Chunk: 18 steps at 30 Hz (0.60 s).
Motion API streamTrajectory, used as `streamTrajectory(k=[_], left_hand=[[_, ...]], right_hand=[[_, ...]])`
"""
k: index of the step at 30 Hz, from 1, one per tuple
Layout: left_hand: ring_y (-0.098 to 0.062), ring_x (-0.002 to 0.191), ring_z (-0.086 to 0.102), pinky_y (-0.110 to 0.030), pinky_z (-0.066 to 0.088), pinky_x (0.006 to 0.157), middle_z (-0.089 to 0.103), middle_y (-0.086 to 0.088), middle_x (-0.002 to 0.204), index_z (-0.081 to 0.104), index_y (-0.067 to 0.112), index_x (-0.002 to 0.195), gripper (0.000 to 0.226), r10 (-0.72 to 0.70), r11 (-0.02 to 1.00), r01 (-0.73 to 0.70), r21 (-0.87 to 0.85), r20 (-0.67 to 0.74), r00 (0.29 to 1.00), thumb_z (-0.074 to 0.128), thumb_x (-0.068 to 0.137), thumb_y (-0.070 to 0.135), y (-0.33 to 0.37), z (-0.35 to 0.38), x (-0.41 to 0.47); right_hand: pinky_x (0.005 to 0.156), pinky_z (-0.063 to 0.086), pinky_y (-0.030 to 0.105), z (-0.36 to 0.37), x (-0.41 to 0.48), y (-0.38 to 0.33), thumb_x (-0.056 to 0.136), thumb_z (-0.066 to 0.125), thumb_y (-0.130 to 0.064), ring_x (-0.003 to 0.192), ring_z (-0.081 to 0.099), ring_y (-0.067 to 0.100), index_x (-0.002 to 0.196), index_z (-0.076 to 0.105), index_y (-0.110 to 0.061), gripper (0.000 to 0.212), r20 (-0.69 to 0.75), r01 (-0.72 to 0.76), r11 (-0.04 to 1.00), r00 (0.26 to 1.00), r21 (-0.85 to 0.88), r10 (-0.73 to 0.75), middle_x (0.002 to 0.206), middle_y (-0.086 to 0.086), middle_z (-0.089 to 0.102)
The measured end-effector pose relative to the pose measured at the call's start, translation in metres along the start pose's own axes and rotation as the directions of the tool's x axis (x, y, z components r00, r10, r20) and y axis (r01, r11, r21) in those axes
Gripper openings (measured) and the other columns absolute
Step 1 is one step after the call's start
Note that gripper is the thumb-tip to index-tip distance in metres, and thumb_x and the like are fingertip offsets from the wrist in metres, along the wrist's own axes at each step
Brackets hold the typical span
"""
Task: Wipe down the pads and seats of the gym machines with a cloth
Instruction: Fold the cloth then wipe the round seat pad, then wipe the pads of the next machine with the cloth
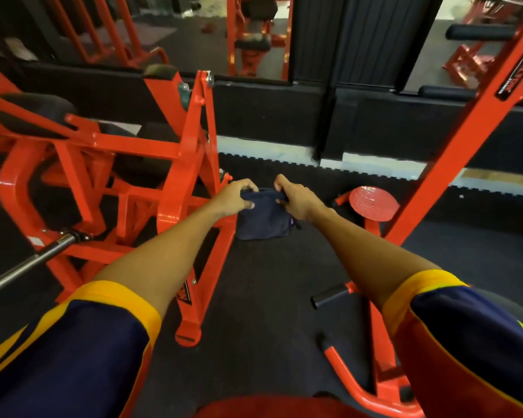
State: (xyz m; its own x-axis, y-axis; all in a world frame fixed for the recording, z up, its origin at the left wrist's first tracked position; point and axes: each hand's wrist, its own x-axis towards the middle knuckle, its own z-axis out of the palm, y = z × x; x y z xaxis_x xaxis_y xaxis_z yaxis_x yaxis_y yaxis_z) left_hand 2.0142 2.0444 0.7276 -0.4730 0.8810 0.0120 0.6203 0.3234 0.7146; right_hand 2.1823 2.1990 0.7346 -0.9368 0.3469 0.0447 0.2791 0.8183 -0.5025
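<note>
A dark navy cloth (264,218) hangs in front of me above the black floor, stretched between both hands. My left hand (237,198) grips its upper left edge with curled fingers. My right hand (295,198) grips the upper right edge in the same way. Both arms are stretched forward. To the left stands an orange gym machine (175,152) with black pads (34,116) partly hidden behind its frame. On the right rises another orange machine's slanted beam (453,152), with black roller pads (480,32) near its top.
A round red foot plate (372,203) sits low on the right machine. A steel bar (27,260) sticks out at the left. A short black handle (328,297) and curved orange base tube (354,384) lie near my right. Mirrors and black wall panels stand behind.
</note>
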Motion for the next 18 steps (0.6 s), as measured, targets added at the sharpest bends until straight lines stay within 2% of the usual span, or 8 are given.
streamTrajectory(k=[2, 4, 8, 10, 13, 16, 18], left_hand=[[-0.018, 0.088, 0.059, -0.030, 0.044, 0.075, 0.065, -0.009, 0.101, 0.064, 0.007, 0.109, 0.038, -0.010, 0.998, 0.007, 0.063, 0.045, 0.999, 0.077, 0.076, -0.007, -0.012, -0.016, 0.010], [-0.019, 0.084, 0.059, -0.030, 0.044, 0.073, 0.065, -0.005, 0.092, 0.063, 0.013, 0.101, 0.032, -0.012, 0.994, 0.007, 0.108, 0.045, 0.999, 0.077, 0.077, -0.004, -0.022, -0.027, 0.026], [-0.015, 0.076, 0.054, -0.030, 0.037, 0.066, 0.058, 0.003, 0.077, 0.057, 0.020, 0.089, 0.021, -0.039, 0.992, 0.045, 0.120, -0.053, 0.998, 0.077, 0.086, 0.012, -0.023, -0.037, 0.078], [-0.018, 0.077, 0.055, -0.031, 0.039, 0.068, 0.057, 0.003, 0.079, 0.056, 0.021, 0.088, 0.021, -0.055, 0.993, 0.067, 0.098, -0.124, 0.991, 0.077, 0.087, 0.014, -0.020, -0.038, 0.112], [-0.024, 0.080, 0.059, -0.034, 0.047, 0.071, 0.060, -0.001, 0.084, 0.055, 0.019, 0.089, 0.021, -0.087, 0.993, 0.101, 0.058, -0.205, 0.975, 0.076, 0.087, 0.015, -0.015, -0.037, 0.164], [-0.022, 0.083, 0.056, -0.029, 0.038, 0.072, 0.061, -0.007, 0.090, 0.055, 0.016, 0.093, 0.020, -0.094, 0.993, 0.109, 0.048, -0.244, 0.965, 0.074, 0.089, 0.013, -0.006, -0.031, 0.213], [-0.023, 0.084, 0.057, -0.030, 0.040, 0.073, 0.061, -0.007, 0.090, 0.053, 0.015, 0.092, 0.020, -0.102, 0.993, 0.112, 0.029, -0.242, 0.965, 0.073, 0.089, 0.011, 0.000, -0.029, 0.246]], right_hand=[[0.071, 0.046, 0.050, -0.006, 0.018, -0.001, 0.088, 0.055, -0.008, 0.080, 0.055, 0.031, 0.100, 0.039, -0.023, 0.025, -0.009, 0.035, 0.999, 0.999, 0.009, -0.035, 0.089, -0.002, 0.057], [0.074, 0.046, 0.048, -0.011, 0.039, 0.002, 0.087, 0.054, -0.006, 0.085, 0.055, 0.029, 0.101, 0.042, -0.023, 0.025, -0.009, 0.061, 0.998, 0.998, 0.008, -0.061, 0.097, 0.000, 0.059], [0.076, 0.045, 0.044, -0.023, 0.083, 0.024, 0.088, 0.052, -0.005, 0.091, 0.055, 0.028, 0.102, 0.046, -0.029, 0.028, -0.021, 0.066, 0.998, 0.998, -0.015, -0.066, 0.107, 0.002, 0.059], [0.076, 0.041, 0.041, -0.035, 0.107, 0.041, 0.085, 0.050, -0.003, 0.092, 0.055, 0.028, 0.103, 0.045, -0.030, 0.033, -0.047, 0.041, 0.999, 0.998, -0.004, -0.041, 0.110, 0.003, 0.060], [0.072, 0.040, 0.041, -0.053, 0.143, 0.072, 0.081, 0.048, -0.001, 0.088, 0.056, 0.030, 0.100, 0.041, -0.034, 0.038, -0.078, 0.041, 0.999, 0.996, 0.028, -0.039, 0.103, 0.002, 0.059], [0.068, 0.038, 0.039, -0.074, 0.177, 0.105, 0.082, 0.048, 0.001, 0.085, 0.057, 0.029, 0.103, 0.044, -0.026, 0.034, -0.103, 0.002, 1.000, 0.995, 0.018, 0.000, 0.101, 0.003, 0.059], [0.067, 0.040, 0.039, -0.090, 0.202, 0.124, 0.083, 0.047, 0.000, 0.084, 0.058, 0.030, 0.103, 0.044, -0.026, 0.033, -0.099, -0.028, 1.000, 0.995, 0.000, 0.028, 0.101, 0.005, 0.061]])
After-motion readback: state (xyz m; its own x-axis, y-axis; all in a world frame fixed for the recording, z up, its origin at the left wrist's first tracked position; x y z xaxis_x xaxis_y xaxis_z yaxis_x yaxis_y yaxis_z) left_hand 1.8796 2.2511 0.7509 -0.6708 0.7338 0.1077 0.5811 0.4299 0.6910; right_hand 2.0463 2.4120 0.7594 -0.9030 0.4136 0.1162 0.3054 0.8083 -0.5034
